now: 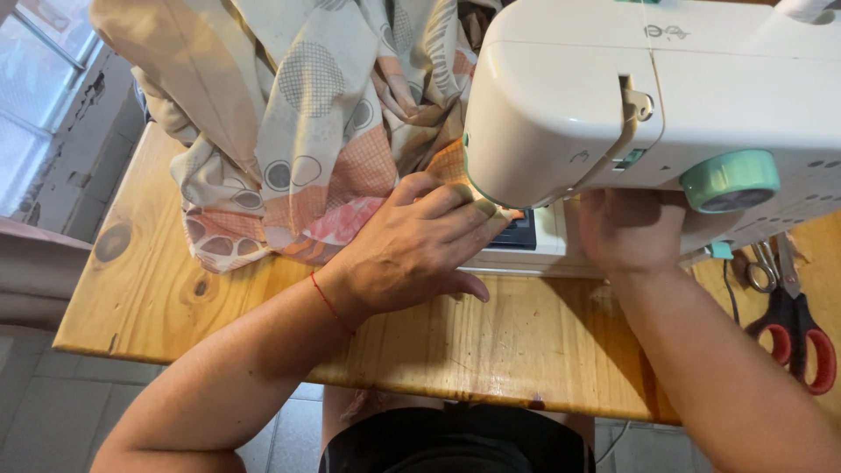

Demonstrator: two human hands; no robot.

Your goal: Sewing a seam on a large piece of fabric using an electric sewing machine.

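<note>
A white sewing machine (666,96) is seen from above on a wooden table (491,333). The left hand (412,250), a red thread tied at its wrist, is laid flat with fingers spread, pressed onto patterned fabric (307,131) beside the machine's head — nothing is gripped. The fabric is piled up behind, on the table's left. The right hand (631,229) is tucked under the machine's arm — whether it is closed cannot be told. Red-handled scissors (793,315) are laid at the right edge.
</note>
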